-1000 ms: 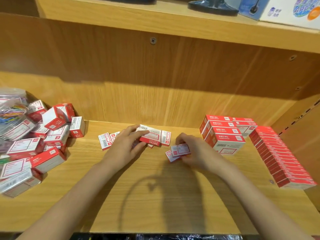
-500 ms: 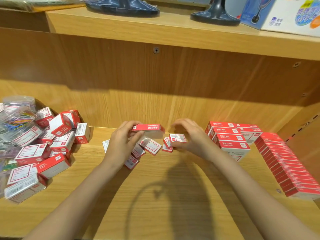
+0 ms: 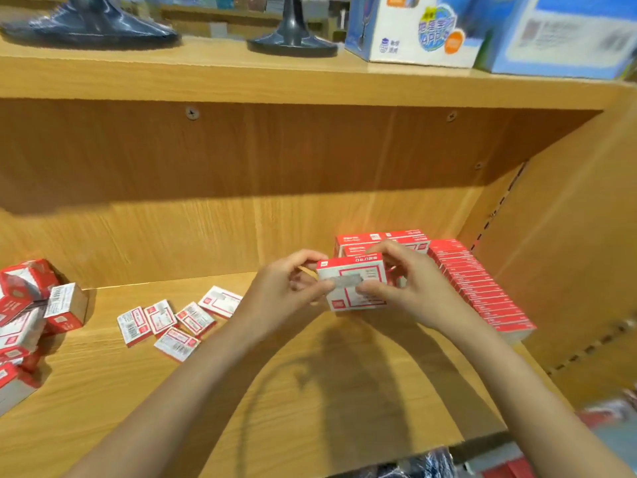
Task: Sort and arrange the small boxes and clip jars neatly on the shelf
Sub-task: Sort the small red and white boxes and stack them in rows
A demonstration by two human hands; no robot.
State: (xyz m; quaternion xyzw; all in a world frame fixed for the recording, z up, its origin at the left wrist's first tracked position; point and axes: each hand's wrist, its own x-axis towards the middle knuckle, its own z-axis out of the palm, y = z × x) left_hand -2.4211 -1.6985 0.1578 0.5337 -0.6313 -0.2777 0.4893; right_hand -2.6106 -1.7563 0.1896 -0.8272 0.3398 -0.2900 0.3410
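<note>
Both hands hold a stack of small red-and-white boxes (image 3: 355, 281) just above the wooden shelf (image 3: 275, 391), in front of the neat stack of bigger red boxes (image 3: 375, 240) at the right. My left hand (image 3: 286, 291) grips the stack's left side, my right hand (image 3: 400, 281) its right side and top. Several small flat boxes (image 3: 175, 322) lie loose on the shelf to the left of my hands. A long row of thin red boxes (image 3: 479, 284) stands on edge at the far right. No clip jar is in view.
A jumbled heap of larger red-and-white boxes (image 3: 27, 315) fills the shelf's left end. The shelf's right side wall (image 3: 568, 253) rises just past the thin boxes. The shelf above carries two dark stand bases (image 3: 293, 39) and blue-and-white cartons (image 3: 420, 25).
Both hands gathered small boxes from the loose group, joined them into one stack and carried it right toward the neat red stack. The view swung right, so the jars at the left left the frame.
</note>
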